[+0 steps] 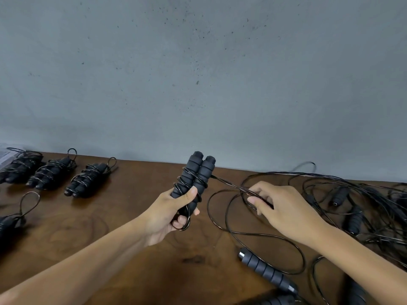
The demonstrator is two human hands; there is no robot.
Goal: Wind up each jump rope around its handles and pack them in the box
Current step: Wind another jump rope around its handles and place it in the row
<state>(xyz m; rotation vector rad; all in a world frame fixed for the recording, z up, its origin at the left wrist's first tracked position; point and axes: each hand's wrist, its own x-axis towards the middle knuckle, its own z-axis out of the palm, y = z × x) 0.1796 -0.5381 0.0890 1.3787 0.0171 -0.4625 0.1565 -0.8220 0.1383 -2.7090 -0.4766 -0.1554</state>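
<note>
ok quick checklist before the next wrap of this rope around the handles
1. Left hand grips the paired handles firmly: ok.
2. Handles side by side, ends level: ok.
3. Right hand pinches the loose cord: ok.
4. Earlier wraps sit snug on the handles: ok, though a loop hangs at the bottom.
5. Cord free of the tangled pile on the right: cannot tell, strands overlap.
6. Box within reach: cannot tell, none in view.
</note>
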